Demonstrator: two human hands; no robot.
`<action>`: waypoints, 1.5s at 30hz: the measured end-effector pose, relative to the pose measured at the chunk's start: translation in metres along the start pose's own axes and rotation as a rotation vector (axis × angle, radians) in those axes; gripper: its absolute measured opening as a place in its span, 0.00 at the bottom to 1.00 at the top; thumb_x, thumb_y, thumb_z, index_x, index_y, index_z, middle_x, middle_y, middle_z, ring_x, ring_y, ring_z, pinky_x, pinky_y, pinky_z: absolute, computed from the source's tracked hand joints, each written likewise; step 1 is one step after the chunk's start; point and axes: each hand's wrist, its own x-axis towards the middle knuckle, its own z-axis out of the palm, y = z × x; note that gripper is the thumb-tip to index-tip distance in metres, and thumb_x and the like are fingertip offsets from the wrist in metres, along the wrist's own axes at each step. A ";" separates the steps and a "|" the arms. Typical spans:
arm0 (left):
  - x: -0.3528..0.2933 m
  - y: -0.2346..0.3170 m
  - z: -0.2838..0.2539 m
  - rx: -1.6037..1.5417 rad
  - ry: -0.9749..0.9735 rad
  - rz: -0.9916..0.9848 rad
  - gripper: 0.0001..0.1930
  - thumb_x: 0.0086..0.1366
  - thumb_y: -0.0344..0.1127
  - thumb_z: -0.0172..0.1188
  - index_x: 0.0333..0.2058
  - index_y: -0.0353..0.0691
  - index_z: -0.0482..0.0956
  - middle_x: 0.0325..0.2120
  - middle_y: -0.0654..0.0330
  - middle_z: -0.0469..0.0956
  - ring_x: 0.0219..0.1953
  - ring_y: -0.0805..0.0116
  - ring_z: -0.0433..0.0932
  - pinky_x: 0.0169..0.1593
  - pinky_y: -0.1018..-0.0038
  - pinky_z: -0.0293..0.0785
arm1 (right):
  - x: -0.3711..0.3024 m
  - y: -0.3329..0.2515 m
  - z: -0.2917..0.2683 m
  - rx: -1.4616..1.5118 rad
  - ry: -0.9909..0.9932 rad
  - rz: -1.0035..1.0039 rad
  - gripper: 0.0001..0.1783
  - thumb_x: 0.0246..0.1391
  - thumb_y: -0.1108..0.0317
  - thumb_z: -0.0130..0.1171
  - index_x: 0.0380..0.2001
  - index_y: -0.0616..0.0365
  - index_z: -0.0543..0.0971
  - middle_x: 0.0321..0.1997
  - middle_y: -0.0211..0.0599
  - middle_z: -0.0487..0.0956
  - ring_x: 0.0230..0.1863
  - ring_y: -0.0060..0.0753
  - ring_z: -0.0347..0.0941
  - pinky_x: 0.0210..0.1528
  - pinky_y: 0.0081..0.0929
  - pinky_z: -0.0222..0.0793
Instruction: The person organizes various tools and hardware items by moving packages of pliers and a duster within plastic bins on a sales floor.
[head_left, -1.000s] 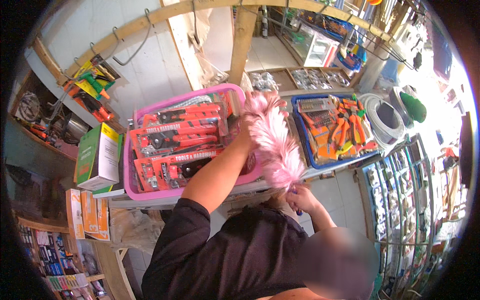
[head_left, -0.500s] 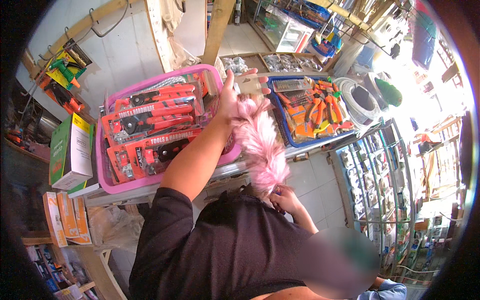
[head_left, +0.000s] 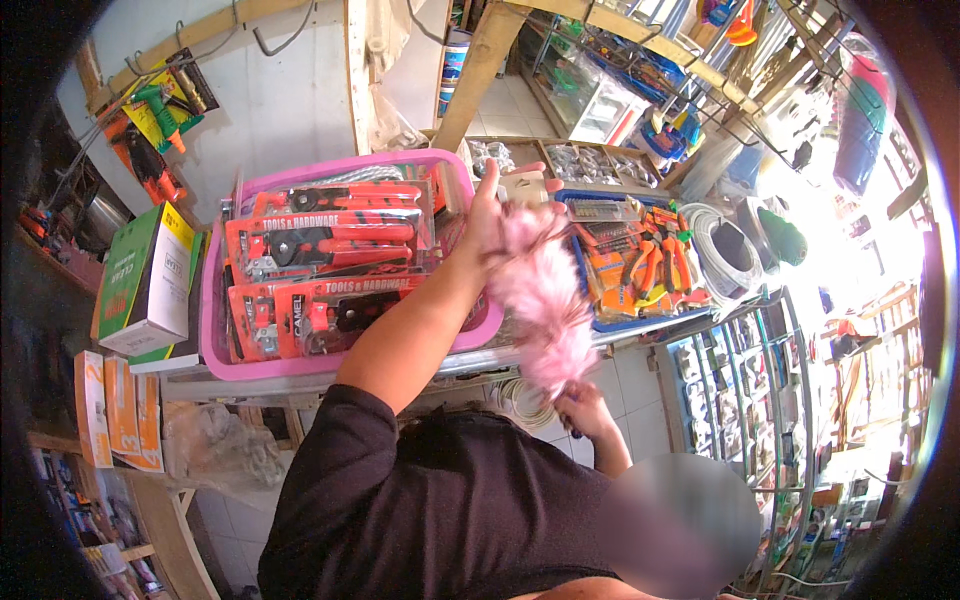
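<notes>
A fluffy pink duster (head_left: 545, 300) with darker streaks slants between my two hands. My right hand (head_left: 588, 410) is closed around its handle at the lower end, in front of my black shirt. At the far end my left hand (head_left: 490, 215) is stretched out, thumb up and fingers apart, against the slightly blurred fluff. A pale flat piece (head_left: 525, 187) shows by the left fingers; whether they touch it I cannot tell. Under my left forearm stands a pink basket (head_left: 215, 335) of red-carded tools (head_left: 340, 240). Right of the duster is a blue basket (head_left: 650, 325) holding orange-handled pliers (head_left: 640, 265).
White cable coils (head_left: 720, 255) lie beyond the blue basket. Behind, a wooden divided tray (head_left: 600, 165) holds small packets. Boxes (head_left: 150, 285) stand at the left end, and a wooden post (head_left: 480, 75) rises behind. A wire rack (head_left: 740, 390) stands at right. Another cable coil (head_left: 525, 400) lies lower down.
The view has shifted, so the baskets and wall appear farther right and lower. The duster's far end looks more blurred. Both hands keep their places on it, and a floor-level coil has come into sight.
</notes>
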 end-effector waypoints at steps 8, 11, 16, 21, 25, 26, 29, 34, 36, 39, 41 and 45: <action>0.004 -0.001 0.010 0.000 -0.042 -0.014 0.32 0.63 0.63 0.38 0.47 0.38 0.70 0.40 0.54 0.76 0.43 0.64 0.75 0.49 0.65 0.71 | 0.025 -0.021 -0.009 0.102 -0.039 -0.060 0.08 0.49 0.67 0.53 0.24 0.61 0.74 0.11 0.29 0.67 0.10 0.20 0.60 0.10 0.20 0.54; -0.002 -0.004 0.021 0.017 0.055 -0.011 0.34 0.61 0.64 0.40 0.46 0.36 0.70 0.42 0.54 0.75 0.45 0.59 0.73 0.50 0.63 0.69 | 0.031 -0.027 -0.005 0.352 -0.026 -0.061 0.10 0.51 0.65 0.56 0.22 0.58 0.71 0.11 0.29 0.67 0.08 0.20 0.59 0.09 0.19 0.52; 0.001 -0.006 0.026 -0.187 -0.168 -0.047 0.34 0.61 0.65 0.38 0.49 0.38 0.68 0.48 0.53 0.71 0.49 0.57 0.70 0.51 0.60 0.68 | 0.029 -0.030 -0.012 0.248 -0.108 -0.073 0.12 0.53 0.64 0.54 0.20 0.58 0.69 0.11 0.27 0.65 0.09 0.20 0.60 0.11 0.18 0.54; 0.011 -0.001 -0.019 -0.040 -0.293 -0.047 0.35 0.60 0.65 0.39 0.50 0.37 0.67 0.44 0.52 0.72 0.45 0.56 0.71 0.48 0.58 0.70 | 0.020 -0.042 -0.003 0.028 -0.181 -0.031 0.13 0.53 0.64 0.54 0.20 0.57 0.68 0.11 0.26 0.63 0.09 0.19 0.59 0.11 0.17 0.54; -0.005 -0.001 0.036 -0.072 0.047 0.027 0.36 0.60 0.67 0.36 0.44 0.35 0.71 0.40 0.53 0.75 0.39 0.59 0.75 0.46 0.62 0.71 | 0.023 -0.037 -0.002 0.446 -0.091 -0.079 0.11 0.51 0.65 0.55 0.21 0.59 0.70 0.11 0.29 0.67 0.10 0.20 0.62 0.11 0.19 0.55; -0.005 -0.002 0.042 -0.075 0.107 0.039 0.37 0.60 0.68 0.36 0.44 0.36 0.71 0.40 0.52 0.75 0.40 0.59 0.75 0.46 0.62 0.71 | 0.020 -0.035 -0.005 0.194 -0.102 0.019 0.09 0.50 0.67 0.55 0.21 0.59 0.70 0.13 0.30 0.68 0.11 0.20 0.62 0.11 0.19 0.55; 0.012 0.007 0.003 -0.135 -0.400 -0.053 0.34 0.60 0.66 0.38 0.47 0.39 0.69 0.40 0.49 0.74 0.41 0.56 0.75 0.46 0.60 0.71 | 0.017 -0.022 0.000 0.138 -0.173 -0.107 0.16 0.52 0.64 0.51 0.14 0.57 0.68 0.10 0.31 0.66 0.09 0.21 0.61 0.10 0.18 0.54; 0.002 0.001 0.016 0.037 0.069 0.091 0.34 0.61 0.64 0.39 0.50 0.37 0.67 0.41 0.47 0.73 0.43 0.50 0.73 0.48 0.52 0.68 | 0.006 -0.010 -0.007 0.205 -0.043 0.059 0.04 0.48 0.71 0.52 0.25 0.60 0.70 0.13 0.30 0.67 0.09 0.21 0.60 0.10 0.19 0.54; 0.004 0.007 0.004 -0.052 -0.144 0.089 0.32 0.62 0.63 0.39 0.50 0.40 0.66 0.42 0.48 0.73 0.39 0.50 0.75 0.43 0.52 0.72 | 0.000 -0.002 -0.007 0.152 -0.063 0.029 0.05 0.49 0.70 0.52 0.25 0.60 0.70 0.12 0.30 0.67 0.09 0.21 0.60 0.10 0.19 0.54; 0.000 0.008 0.016 -0.056 0.011 0.115 0.31 0.63 0.62 0.39 0.50 0.40 0.65 0.43 0.49 0.72 0.39 0.51 0.75 0.40 0.52 0.73 | -0.001 0.015 -0.016 0.190 -0.064 0.034 0.05 0.50 0.70 0.53 0.25 0.60 0.71 0.11 0.29 0.66 0.09 0.21 0.60 0.11 0.19 0.54; 0.002 0.015 0.005 -0.086 0.008 0.120 0.30 0.63 0.61 0.38 0.50 0.40 0.66 0.43 0.50 0.72 0.40 0.51 0.74 0.41 0.52 0.73 | -0.007 0.006 -0.006 0.084 0.016 0.123 0.07 0.43 0.68 0.53 0.24 0.60 0.72 0.14 0.30 0.69 0.12 0.20 0.63 0.10 0.21 0.57; 0.001 0.018 0.008 -0.026 0.012 0.164 0.30 0.63 0.62 0.35 0.49 0.41 0.66 0.42 0.52 0.72 0.39 0.52 0.74 0.41 0.52 0.72 | -0.011 0.014 0.002 0.137 -0.001 0.012 0.07 0.51 0.69 0.53 0.22 0.59 0.70 0.11 0.28 0.65 0.10 0.19 0.58 0.11 0.20 0.54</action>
